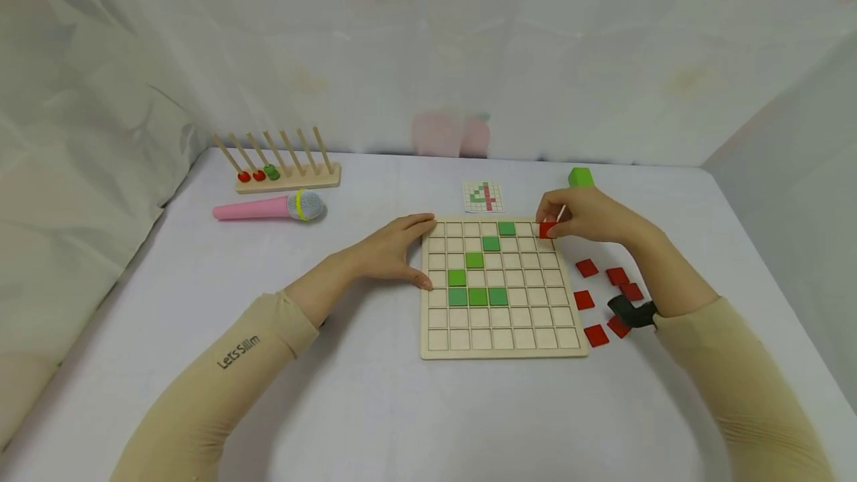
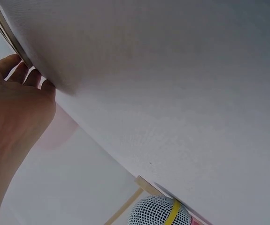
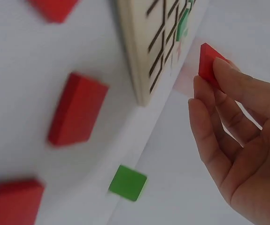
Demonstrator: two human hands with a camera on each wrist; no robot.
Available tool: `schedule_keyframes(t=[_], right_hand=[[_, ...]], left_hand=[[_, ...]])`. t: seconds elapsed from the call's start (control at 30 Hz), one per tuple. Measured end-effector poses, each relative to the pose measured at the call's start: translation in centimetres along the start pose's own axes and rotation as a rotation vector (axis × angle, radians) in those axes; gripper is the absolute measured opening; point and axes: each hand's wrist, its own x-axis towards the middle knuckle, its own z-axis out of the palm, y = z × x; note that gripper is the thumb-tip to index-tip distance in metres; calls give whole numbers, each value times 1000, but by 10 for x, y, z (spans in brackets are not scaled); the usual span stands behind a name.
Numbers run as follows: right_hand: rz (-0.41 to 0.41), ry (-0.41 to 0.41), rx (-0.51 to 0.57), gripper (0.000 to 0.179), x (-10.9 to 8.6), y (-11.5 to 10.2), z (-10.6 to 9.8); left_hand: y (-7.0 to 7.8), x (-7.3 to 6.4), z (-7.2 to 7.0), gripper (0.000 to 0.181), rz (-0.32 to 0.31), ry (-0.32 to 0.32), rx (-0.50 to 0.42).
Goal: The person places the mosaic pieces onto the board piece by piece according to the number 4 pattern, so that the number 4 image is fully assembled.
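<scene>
A wooden grid board point(image 1: 505, 344) lies flat on the table with several green tiles point(image 1: 474, 260) in its squares. My left hand point(image 1: 390, 250) rests at the board's left edge, thumb and fingers spread apart, fingertips touching its upper left corner. In the left wrist view the fingertips of the left hand point(image 2: 19, 101) meet the board's edge. Between thumb and fingers my right hand point(image 1: 589, 216) pinches a red square tile point(image 3: 211, 65), over the board's upper right corner. In the right wrist view that tile is held clear of the board.
Several loose red tiles point(image 1: 585, 300) lie right of the board. Behind it are a small pattern card point(image 1: 483, 197) and a green block point(image 1: 580, 177). To the left lie a pink toy microphone point(image 1: 257, 208) and a wooden peg stand point(image 1: 294, 180) with red and green beads.
</scene>
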Motion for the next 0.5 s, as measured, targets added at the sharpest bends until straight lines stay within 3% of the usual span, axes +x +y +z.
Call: schedule_keyframes(t=[0.23, 0.5], right_hand=[[11, 6, 64, 14, 28, -10, 1], [15, -99, 104, 15, 46, -16, 10]], left_hand=[[-1, 0, 1, 118, 1, 2, 3], [-1, 0, 1, 117, -8, -4, 0]])
